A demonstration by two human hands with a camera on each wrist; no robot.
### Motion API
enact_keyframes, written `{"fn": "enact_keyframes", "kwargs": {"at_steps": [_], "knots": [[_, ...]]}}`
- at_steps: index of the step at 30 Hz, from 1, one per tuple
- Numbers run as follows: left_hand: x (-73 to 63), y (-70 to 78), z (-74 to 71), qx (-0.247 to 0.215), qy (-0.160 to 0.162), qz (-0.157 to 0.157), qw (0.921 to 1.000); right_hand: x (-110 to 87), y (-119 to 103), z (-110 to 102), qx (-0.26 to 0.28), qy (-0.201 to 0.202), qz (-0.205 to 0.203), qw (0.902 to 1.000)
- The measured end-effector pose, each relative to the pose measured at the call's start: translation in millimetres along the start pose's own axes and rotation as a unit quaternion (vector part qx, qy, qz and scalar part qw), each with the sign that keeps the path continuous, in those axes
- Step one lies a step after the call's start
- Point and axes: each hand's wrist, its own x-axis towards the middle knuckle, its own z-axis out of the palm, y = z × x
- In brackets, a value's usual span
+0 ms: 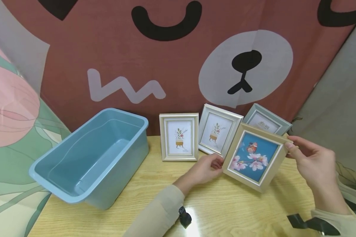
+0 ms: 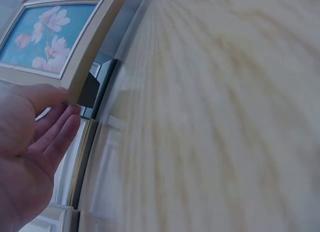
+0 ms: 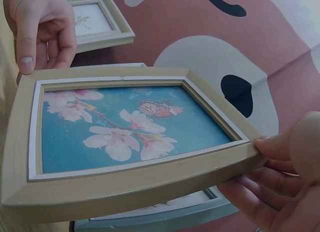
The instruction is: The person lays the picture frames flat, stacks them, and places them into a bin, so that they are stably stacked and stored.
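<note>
Frame with tan border (image 1: 255, 157), whose picture shows a butterfly (image 1: 252, 147) on pink blossoms (image 1: 257, 161) against blue, is held at a slant between both hands, apparently just off the bench (image 1: 240, 210). From where I operate, my left hand (image 1: 206, 169) has a narrow grip on its lower-left corner, thumb to the front and fingers at the back edge; my right hand (image 1: 317, 163) pinches the upper-right corner, thumb on the front border and fingers underneath. Beyond it, a grey-green frame (image 1: 266, 121) is partly covered; to the left come a silver-edged frame (image 1: 217, 130), tilted, and a cream frame (image 1: 179, 137), upright. A blue tub (image 1: 127, 174) stands well apart, farther left. As I judge it, the step in hand is steadying this frame in two hands, and it calls for even, light pressure: I should pinch only the border, leave the picture face untouched, and move both corners together so nothing twists. The silver-edged frame is very near my left fingers, so any turn is best made slightly forward of it, lest an edge knock it over. Neither grip should slacken while the lower-right corner hangs unsupported.
</note>
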Motion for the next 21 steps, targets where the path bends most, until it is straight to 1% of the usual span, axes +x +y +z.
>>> {"fn": "enact_keyframes", "kwargs": {"at_steps": [5, 11, 16, 21], "knots": [[-3.6, 0.9, -3.3, -0.015, -0.003, -0.004, 0.9999, -1.2, -3.1, -2.6, 0.013, 0.0, -0.011, 0.9999], [-8.1, -0.3, -8.7, -0.03, -0.008, -0.011, 0.9995, -2.9, -6.5, -2.6, 0.017, -0.007, 0.001, 0.9998], [-12.0, -3.7, -13.9, -0.038, -0.016, 0.0, 0.9992, -3.9, -7.4, -3.5, 0.027, -0.008, 0.008, 0.9996], [-14.8, -5.5, -20.3, -0.037, -0.024, 0.019, 0.9989, -3.5, -9.6, -4.1, 0.044, -0.01, 0.001, 0.999]]}}
